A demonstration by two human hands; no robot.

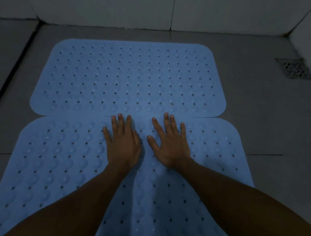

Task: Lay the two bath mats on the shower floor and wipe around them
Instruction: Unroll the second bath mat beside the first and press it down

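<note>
Both hands, left hand (123, 143) and right hand (169, 144), are lying flat with fingers spread, gripping nothing, pressing the near mat (59, 165) where it is meeting the far mat (128, 76) on the floor (274, 130). Pressing outward from the seam should seat it flat.

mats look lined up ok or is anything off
Slightly off: the near mat sits further right than the far mat, so their side edges step. Near the seam, the left hand and right hand press flat. No damage or spills visible.
</note>
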